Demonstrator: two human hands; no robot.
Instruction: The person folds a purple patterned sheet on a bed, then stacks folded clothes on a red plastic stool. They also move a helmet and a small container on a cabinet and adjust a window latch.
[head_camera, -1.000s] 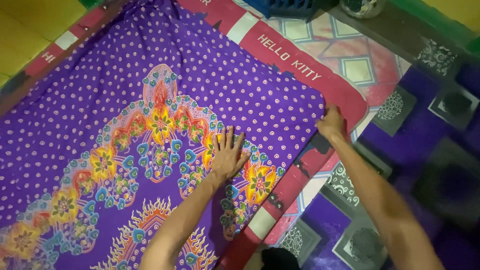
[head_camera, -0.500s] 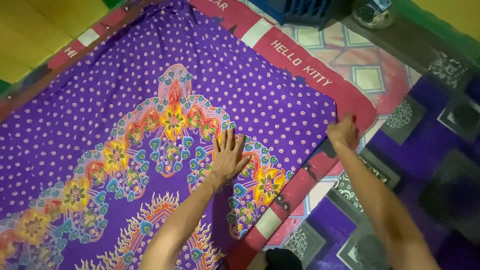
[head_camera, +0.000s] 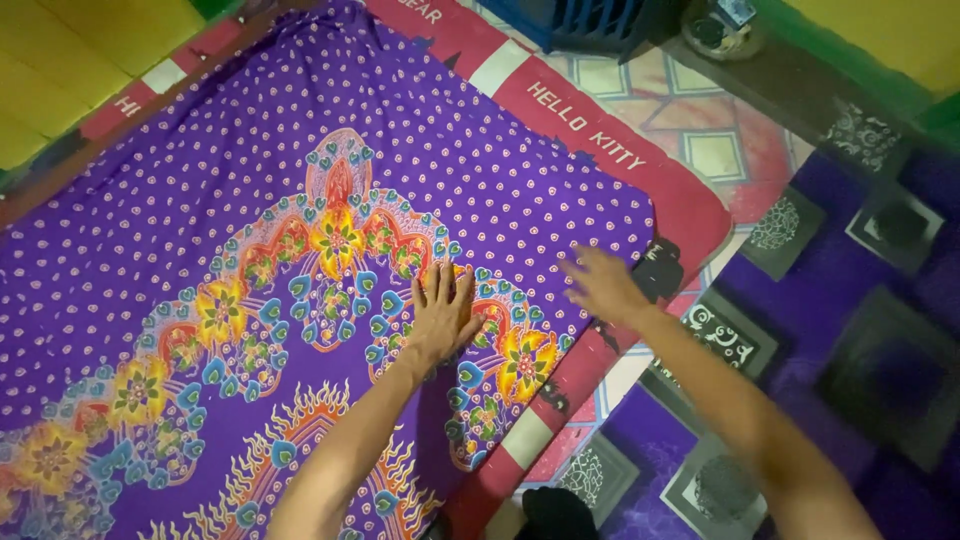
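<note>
On the floor lay a purple cloth (head_camera: 250, 250); left hand (head_camera: 443, 312) pressed flat, fingers together; right hand (head_camera: 600, 285) hovered spread, blurred.

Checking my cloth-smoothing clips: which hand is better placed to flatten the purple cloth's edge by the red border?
Probably the right hand: it hovers, blurred, over the purple cloth near that edge. The left hand lies flat on the floral middle, farther in.
</note>
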